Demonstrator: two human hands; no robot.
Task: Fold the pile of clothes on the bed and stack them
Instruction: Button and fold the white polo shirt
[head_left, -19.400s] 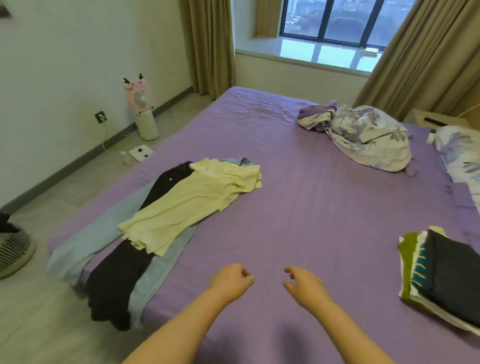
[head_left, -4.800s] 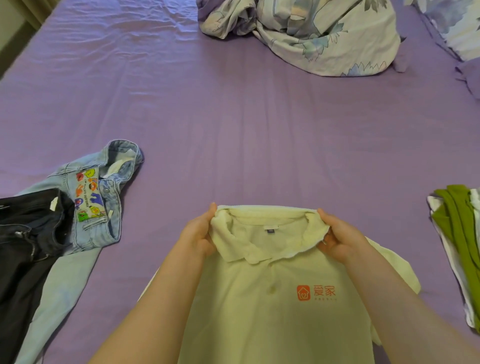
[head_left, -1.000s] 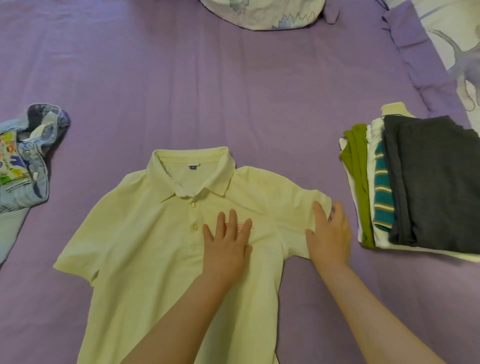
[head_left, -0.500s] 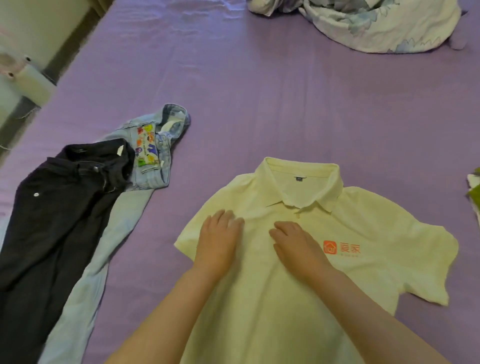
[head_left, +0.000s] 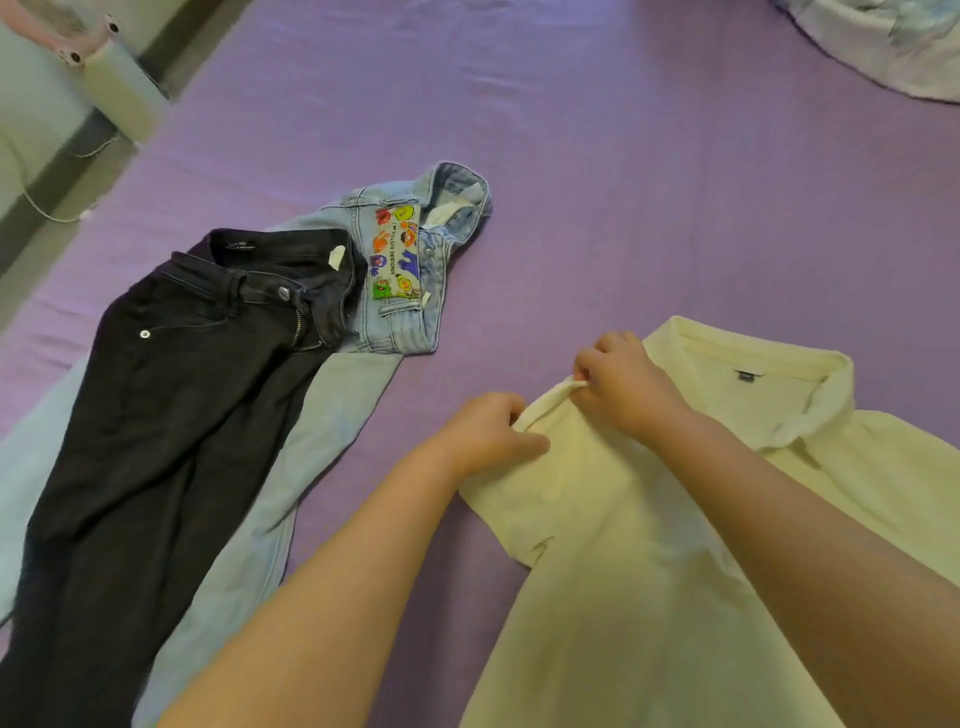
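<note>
So we've got both hands curled tight on the yellow polo shirt (head_left: 623, 571), left hand (head_left: 488, 431) and right hand (head_left: 618, 379) pinching its sleeve hem. Black jeans (head_left: 171, 415) lie at 9 o'clock on the bed (head_left: 623, 182).

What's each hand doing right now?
Left hand: closed, pinching the sleeve edge of the pale yellow polo shirt.
Right hand: closed, pinching the same sleeve edge farther along.
</note>
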